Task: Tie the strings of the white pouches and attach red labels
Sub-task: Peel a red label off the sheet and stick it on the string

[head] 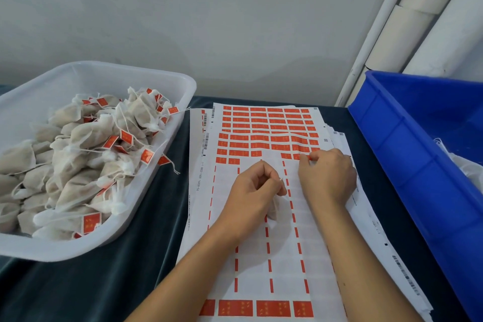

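Head view: dark surface (146,256); blue bin (418,165) hard right, white tub (167,144) of tagged pouches left. Label sheet (251,256) between. Left hand (257,185) pinches a string end, pouch (273,210) hanging beneath. Right hand (326,178) pinches a red label (304,156) off its row. Risk: label tears or folds on itself. Room tight between bin and tub.

Dark teal cloth-covered table (146,256) is carrying a translucent white plastic tub (167,123) at left, stacked white label sheets (261,256) in the centre, blue plastic crate (407,154) at right.
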